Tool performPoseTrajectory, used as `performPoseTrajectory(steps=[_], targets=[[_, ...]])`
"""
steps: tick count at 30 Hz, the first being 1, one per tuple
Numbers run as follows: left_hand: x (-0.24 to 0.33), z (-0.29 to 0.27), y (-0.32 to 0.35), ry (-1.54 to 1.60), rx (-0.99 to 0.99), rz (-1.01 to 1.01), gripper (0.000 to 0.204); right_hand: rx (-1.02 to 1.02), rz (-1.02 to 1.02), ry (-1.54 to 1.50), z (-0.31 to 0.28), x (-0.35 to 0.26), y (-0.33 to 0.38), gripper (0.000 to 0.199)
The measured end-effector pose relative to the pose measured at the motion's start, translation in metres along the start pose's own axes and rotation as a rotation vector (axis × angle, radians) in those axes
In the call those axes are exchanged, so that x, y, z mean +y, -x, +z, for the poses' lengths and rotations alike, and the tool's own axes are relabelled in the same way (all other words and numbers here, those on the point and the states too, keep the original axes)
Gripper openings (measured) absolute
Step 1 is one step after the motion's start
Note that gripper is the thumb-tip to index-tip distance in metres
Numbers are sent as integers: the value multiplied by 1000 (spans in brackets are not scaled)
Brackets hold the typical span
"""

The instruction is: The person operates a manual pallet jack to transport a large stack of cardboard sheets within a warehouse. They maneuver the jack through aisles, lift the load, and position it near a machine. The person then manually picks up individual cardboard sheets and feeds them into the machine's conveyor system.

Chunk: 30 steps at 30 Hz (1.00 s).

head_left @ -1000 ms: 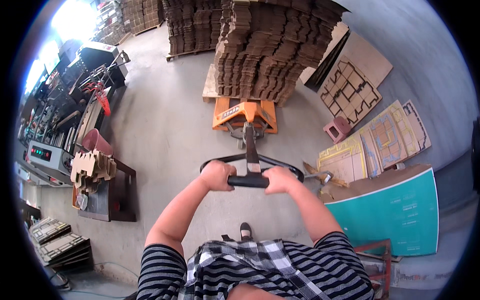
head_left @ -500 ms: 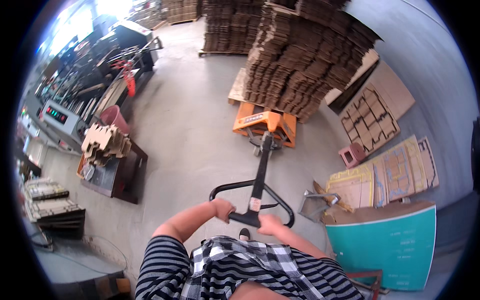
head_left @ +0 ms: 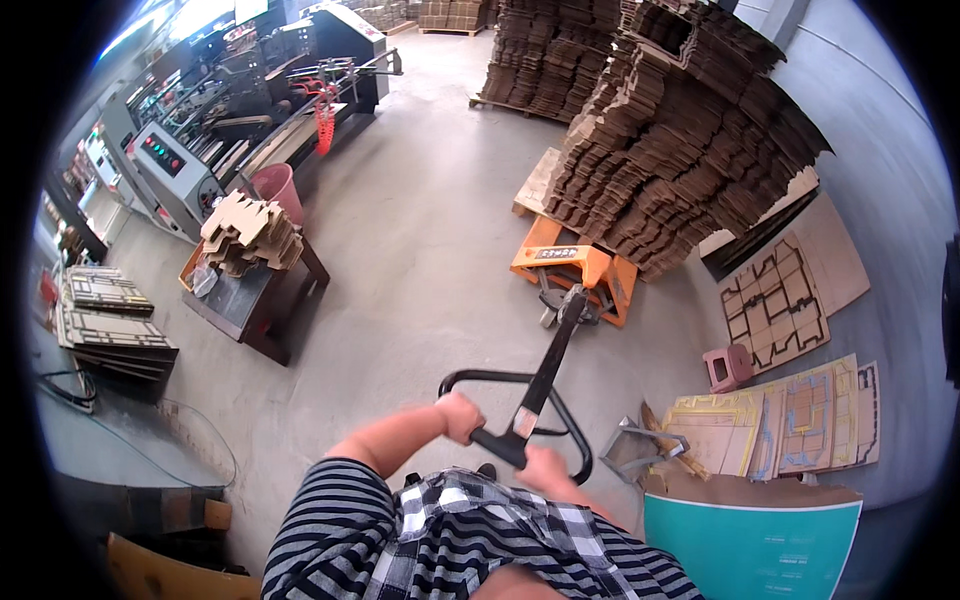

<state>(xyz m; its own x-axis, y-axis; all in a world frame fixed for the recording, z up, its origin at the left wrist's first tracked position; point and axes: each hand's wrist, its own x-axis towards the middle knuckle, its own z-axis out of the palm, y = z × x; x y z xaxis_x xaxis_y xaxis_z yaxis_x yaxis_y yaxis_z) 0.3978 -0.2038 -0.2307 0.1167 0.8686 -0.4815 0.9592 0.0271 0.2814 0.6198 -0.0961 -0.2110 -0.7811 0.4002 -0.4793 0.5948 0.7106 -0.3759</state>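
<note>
Both of my hands are closed on the black loop handle (head_left: 545, 385) of an orange pallet jack (head_left: 575, 265). My left hand (head_left: 460, 416) wraps the left end of the handle's near bar. On the same bar, right of the shaft's foot, sits my right hand (head_left: 543, 466). The shaft leans away from me toward the jack's body. The jack's forks are hidden under a wooden pallet (head_left: 540, 185), which carries a tall stack of flat brown cardboard pieces (head_left: 670, 150).
A machine with a control box (head_left: 170, 160) stands left, past a dark table (head_left: 232, 305) bearing cardboard cutouts (head_left: 250, 232). Along the right wall are patterned die boards (head_left: 775, 305), a pink stool (head_left: 727, 368) and a teal panel (head_left: 750, 545). Another cardboard stack (head_left: 550, 55) stands behind.
The view has turned left, so the surroundings sit farther right in the picture. The jack's shaft now slants more to the right. Both hands keep their grip on the handle.
</note>
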Motion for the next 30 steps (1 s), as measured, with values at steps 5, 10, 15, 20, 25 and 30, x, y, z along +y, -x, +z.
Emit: performPoseTrajectory(steps=[5, 10, 15, 20, 25, 30], targets=[[11, 32, -3, -61, -106, -48, 29, -12, -63, -100, 43, 20, -3, 35], [14, -35, -6, 13, 27, 20, 32, 62, -95, 56, -18, 32, -7, 41], [13, -74, -14, 1, 291, 65, 28, 150, -36, 71, -82, 24, 7, 44], [16, -86, -9, -80, 674, 26, 25, 252, 135, 181, -116, 30, 28, 43], [29, -102, -2, -86, 817, 24, 22, 384, 212, 190, -131, 40, 31, 32], [26, -106, -5, -109, 487, -39, 21, 168, 183, 184, -131, 42, 25, 41]])
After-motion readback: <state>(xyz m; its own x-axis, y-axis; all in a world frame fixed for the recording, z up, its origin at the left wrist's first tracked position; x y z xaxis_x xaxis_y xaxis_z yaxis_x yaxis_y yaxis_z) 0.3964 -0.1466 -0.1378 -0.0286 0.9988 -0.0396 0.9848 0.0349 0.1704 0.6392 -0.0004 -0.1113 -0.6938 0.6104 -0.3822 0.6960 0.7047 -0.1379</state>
